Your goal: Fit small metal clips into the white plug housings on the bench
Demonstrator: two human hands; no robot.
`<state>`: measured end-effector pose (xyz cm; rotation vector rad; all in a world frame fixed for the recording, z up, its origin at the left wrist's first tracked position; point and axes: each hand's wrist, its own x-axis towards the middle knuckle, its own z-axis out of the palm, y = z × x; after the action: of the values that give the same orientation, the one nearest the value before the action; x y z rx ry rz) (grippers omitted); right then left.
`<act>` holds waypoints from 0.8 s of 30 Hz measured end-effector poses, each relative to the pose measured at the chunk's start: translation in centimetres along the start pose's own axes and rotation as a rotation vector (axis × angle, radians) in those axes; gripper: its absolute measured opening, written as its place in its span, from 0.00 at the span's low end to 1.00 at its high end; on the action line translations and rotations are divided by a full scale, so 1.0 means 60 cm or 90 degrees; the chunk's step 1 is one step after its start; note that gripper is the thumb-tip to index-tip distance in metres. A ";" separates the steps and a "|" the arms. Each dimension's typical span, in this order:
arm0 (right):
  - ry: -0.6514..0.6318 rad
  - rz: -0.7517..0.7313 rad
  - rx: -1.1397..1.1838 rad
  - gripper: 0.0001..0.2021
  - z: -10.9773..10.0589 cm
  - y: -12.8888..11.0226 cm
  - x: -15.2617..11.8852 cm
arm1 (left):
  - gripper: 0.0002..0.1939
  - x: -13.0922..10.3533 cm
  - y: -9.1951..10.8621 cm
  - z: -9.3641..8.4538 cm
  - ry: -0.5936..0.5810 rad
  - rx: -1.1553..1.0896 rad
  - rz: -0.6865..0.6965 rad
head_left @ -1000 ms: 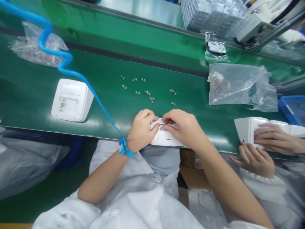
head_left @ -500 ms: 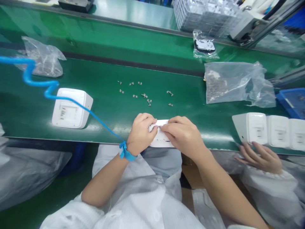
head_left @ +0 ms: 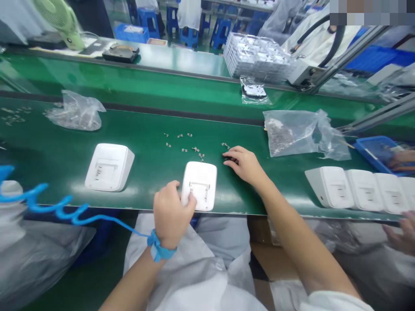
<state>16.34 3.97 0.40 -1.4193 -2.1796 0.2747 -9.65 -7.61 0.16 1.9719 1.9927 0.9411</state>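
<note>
A white plastic housing (head_left: pixel 207 172) with a rectangular recess lies tilted near the bench's front edge. My left hand (head_left: pixel 171 211) grips its left side, thumb on the recess, other fingers partly behind it. To the right, my right hand (head_left: pixel 244 166) is low over the bench, thumb and forefinger closing round a small metal clip, mostly hidden between the fingertips. Beyond the housing, several loose metal clips (head_left: pixel 195 149) are scattered on the green bench top (head_left: pixel 155 172). A blue wrist strap (head_left: pixel 160 248) with a coiled cord circles my left wrist.
Another white housing (head_left: pixel 108 166) stands at left; several more (head_left: pixel 339 188) line the right. Plastic bags of small parts lie at the back left (head_left: pixel 78 112) and right (head_left: pixel 292 131). A blue tray (head_left: pixel 372 151) sits far right, near other people's hands (head_left: pixel 407 231).
My right hand has left the housing and moved right to the bench among the clips. The left hand keeps the housing, its recessed face now uncovered. The view has tipped up.
</note>
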 end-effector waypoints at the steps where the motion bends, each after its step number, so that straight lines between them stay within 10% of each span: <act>1: -0.022 -0.022 -0.034 0.08 0.004 0.006 0.002 | 0.15 -0.005 -0.004 -0.005 0.009 -0.013 -0.014; 8: 0.084 -0.051 -0.051 0.12 0.005 -0.057 -0.047 | 0.15 0.063 -0.029 -0.022 0.137 0.013 0.132; 12: 0.136 -0.055 0.079 0.11 0.004 -0.133 -0.064 | 0.20 0.095 -0.027 -0.014 0.007 0.065 0.221; 24: 0.152 -0.076 0.119 0.09 0.041 -0.164 -0.096 | 0.18 -0.016 0.030 0.004 0.089 0.110 0.203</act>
<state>9.12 -5.13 0.83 -1.1531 -1.9786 0.2463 -7.93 -8.58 0.66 2.4353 1.9215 1.0292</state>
